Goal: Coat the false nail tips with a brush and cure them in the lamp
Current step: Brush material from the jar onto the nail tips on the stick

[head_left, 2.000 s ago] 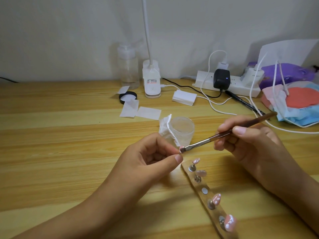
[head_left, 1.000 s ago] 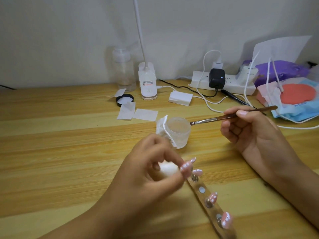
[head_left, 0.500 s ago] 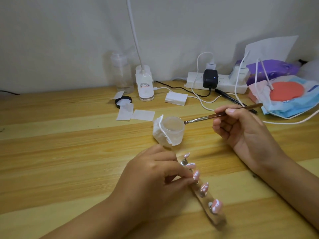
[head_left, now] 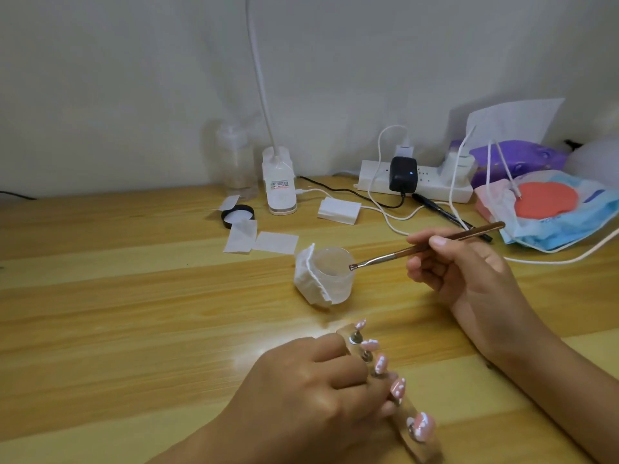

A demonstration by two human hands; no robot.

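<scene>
Five pink false nail tips [head_left: 398, 387] stand on one clear holder strip [head_left: 345, 330] at lower centre-right, on a wooden desk [head_left: 117, 313] against a pale wall [head_left: 134, 78]. The left hand [head_left: 311, 390] curls around the strip, hiding its middle. The right hand [head_left: 469, 272] pinches one brush [head_left: 418, 247], bristles over one frosted cup [head_left: 335, 272]. One gooseneck lamp [head_left: 279, 182] is cut off at the top.

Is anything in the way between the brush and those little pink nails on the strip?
Nothing visible blocks it. The brush in the right hand has its tip at the plastic cup; only bare table lies between there and the nail tips. The left hand grips the holder strip from its left side, tips uncovered.
</scene>
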